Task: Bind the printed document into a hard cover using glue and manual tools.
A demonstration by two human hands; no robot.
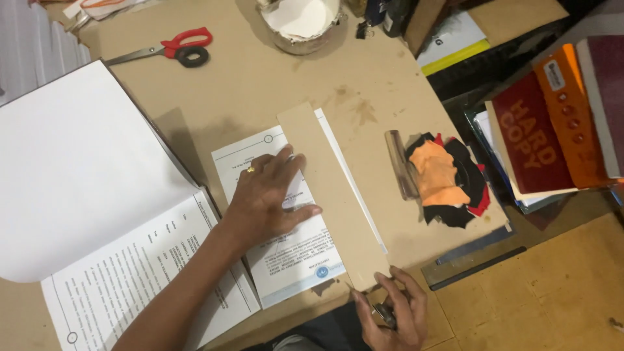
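Cardboard strip (331, 195) pinned over a printed sheet stack (286, 253) on the brown desk (260, 91).

Left hand (270, 198) lies flat and open, fingers spread, pressing the sheets beside the strip's long edge; right hand (393, 312) is clenched on a small dark tool (385, 314) at the strip's near end. The strip looks stiff, thin and light, likely to slide on slick paper, so it is best held by flat pressure along its length or pinched at its long edges.

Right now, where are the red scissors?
In the head view, the red scissors lie at the upper left of the table, above the open book, left of the white pot.
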